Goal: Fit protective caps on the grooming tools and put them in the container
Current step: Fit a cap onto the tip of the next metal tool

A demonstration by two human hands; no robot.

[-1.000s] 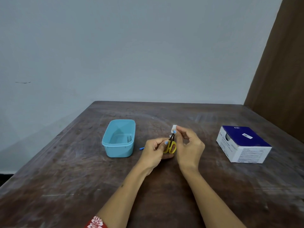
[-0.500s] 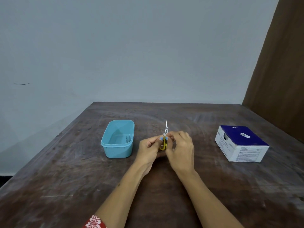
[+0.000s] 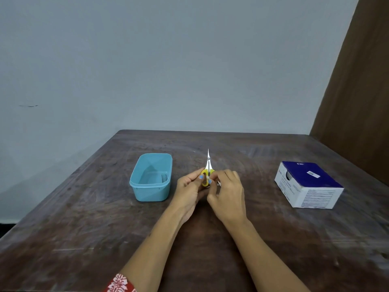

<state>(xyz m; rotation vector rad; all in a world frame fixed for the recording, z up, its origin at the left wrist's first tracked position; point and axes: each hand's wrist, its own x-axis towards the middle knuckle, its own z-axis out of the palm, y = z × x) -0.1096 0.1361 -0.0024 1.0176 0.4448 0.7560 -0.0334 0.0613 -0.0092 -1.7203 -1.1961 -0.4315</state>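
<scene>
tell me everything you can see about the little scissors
The scissors are small, with yellow loop handles and thin, shiny metal blades closed to a sharp point. They stand nearly upright, tip away from the person, blades bare, no cap on them. The left hand and right hand both pinch the handles, just right of the blue container.

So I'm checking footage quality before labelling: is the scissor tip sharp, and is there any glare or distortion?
Head view: the scissors blades are thin but fairly crisp; soft, even light, faint sheen on the table, no harsh glare; wide-angle bends the table edges; print on the box is unreadable.
</scene>
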